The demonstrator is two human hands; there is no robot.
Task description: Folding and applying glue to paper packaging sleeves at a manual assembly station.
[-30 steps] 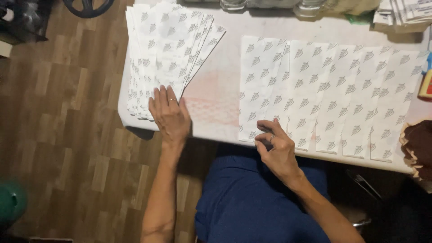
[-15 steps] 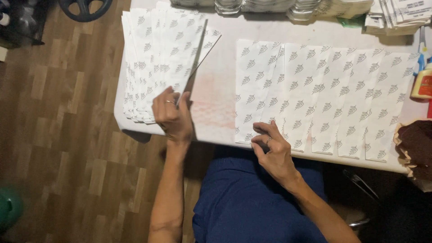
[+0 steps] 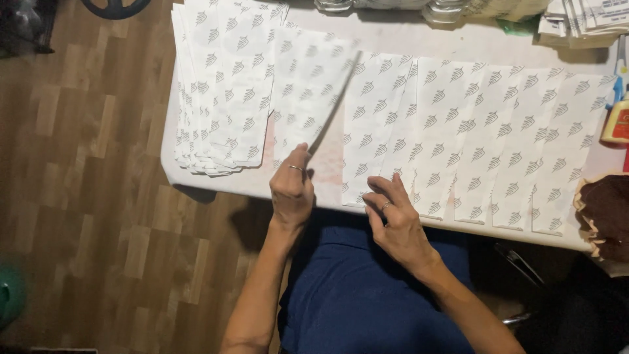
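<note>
Lifting one printed paper bag off the stack

Nearest, right hand (image 3: 393,219) flat, holding nothing, fingertips on the overlapped row (image 3: 485,131) right of the stack; left hand (image 3: 292,187) pinching the lifted bag (image 3: 308,98) by its bottom edge, tilted above the table (image 3: 458,46), just right of the stack (image 3: 219,92). Next, probably, laying it onto the row.

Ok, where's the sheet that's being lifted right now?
In the head view, the lifted sheet is pinched in the left hand near the table's front edge, tilted up between the fanned stack at left and the overlapping row at right.
</note>
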